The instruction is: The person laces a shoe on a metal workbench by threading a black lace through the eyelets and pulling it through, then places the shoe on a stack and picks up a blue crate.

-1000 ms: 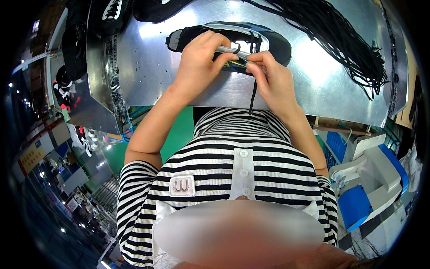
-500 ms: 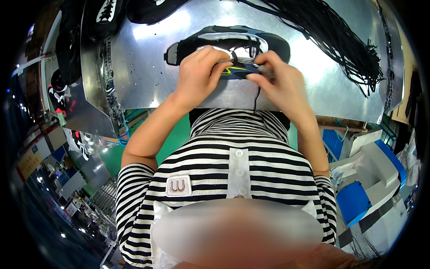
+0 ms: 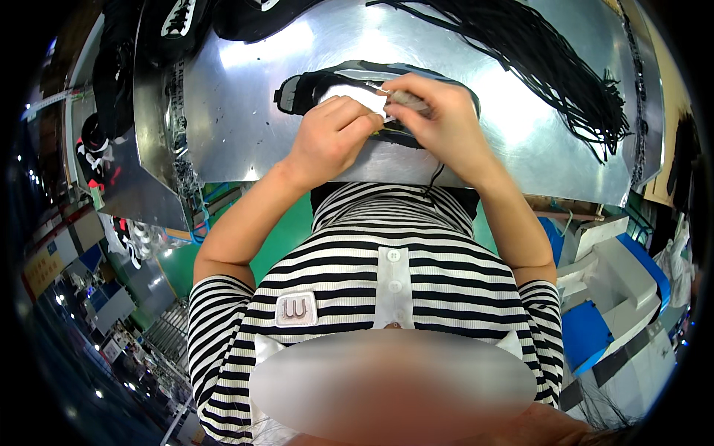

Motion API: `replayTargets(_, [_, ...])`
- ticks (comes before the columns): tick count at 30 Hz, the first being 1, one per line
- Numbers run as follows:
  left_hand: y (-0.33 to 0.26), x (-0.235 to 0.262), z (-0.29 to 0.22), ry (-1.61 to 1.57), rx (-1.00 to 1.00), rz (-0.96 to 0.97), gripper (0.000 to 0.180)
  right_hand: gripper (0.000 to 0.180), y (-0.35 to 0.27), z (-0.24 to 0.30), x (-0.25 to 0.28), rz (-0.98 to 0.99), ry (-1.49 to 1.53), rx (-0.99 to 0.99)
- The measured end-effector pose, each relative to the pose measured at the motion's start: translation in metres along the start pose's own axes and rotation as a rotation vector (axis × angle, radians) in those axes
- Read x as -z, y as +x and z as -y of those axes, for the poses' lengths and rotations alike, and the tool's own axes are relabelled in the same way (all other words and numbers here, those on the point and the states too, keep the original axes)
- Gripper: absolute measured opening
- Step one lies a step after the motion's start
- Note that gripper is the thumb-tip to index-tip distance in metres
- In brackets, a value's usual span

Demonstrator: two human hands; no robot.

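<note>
Shoe (image 3: pixel 372 68), long, black with grey-blue patches and a white lining, lies in the upper middle of the frame on a scuffed, shiny metal tabletop (image 3: pixel 238 126). Over its opening, the right hand (image 3: pixel 446 115) grips a grey, rounded tool handle (image 3: pixel 409 102); the left hand (image 3: pixel 331 137) is drawn into a narrow pinch at the shoe's near edge, though the fingers hide what, if anything, sits between them. Good handling here probably calls for a firm left pinch, a low tool angle and light pressure, so that the soft upper neither snags nor puckers and the fingertips stay clear. Below the right hand, a thin, limp black cord (image 3: pixel 435 176) hangs at the table's near edge. Across the upper right spreads a thick sheaf of black, stringy laces (image 3: pixel 543 67), bristling at its lower end.
</note>
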State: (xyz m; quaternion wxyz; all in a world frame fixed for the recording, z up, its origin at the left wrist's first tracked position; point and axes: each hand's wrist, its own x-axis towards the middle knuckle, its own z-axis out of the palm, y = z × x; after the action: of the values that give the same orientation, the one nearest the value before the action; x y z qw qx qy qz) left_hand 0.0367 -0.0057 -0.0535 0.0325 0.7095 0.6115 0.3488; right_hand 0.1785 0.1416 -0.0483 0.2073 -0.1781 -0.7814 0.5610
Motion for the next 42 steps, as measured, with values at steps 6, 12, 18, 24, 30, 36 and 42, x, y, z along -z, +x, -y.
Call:
replayTargets(6, [0.007,0.012,-0.001,-0.099,0.128,0.125,0.024,0.017,0.022,0.007,0.017,-0.193,0.47,-0.004])
replayTargets(12, [0.01,0.018,-0.011,-0.436,0.678,0.034,0.057,0.013,0.018,-0.011,-0.005,0.009,0.367,-0.251])
replayTargets(18, [0.009,0.007,-0.01,-0.247,0.659,-0.088,0.035,0.013,0.025,0.004,-0.003,0.069,0.241,-0.221])
replayTargets(24, [0.008,-0.003,-0.012,-0.186,0.679,-0.19,0.029,0.019,0.015,0.012,0.001,0.046,0.148,-0.202])
replayTargets(30, [0.01,-0.003,-0.012,-0.196,0.69,-0.198,0.028,0.014,-0.009,0.017,0.006,0.018,-0.075,-0.122])
replayTargets(36, [0.009,-0.006,-0.011,-0.224,0.695,-0.22,0.028,0.014,-0.008,0.016,0.008,0.069,-0.268,-0.053])
replayTargets(42, [0.01,-0.003,-0.018,-0.118,0.575,-0.171,0.032,0.021,-0.004,0.009,-0.003,0.018,-0.288,-0.017])
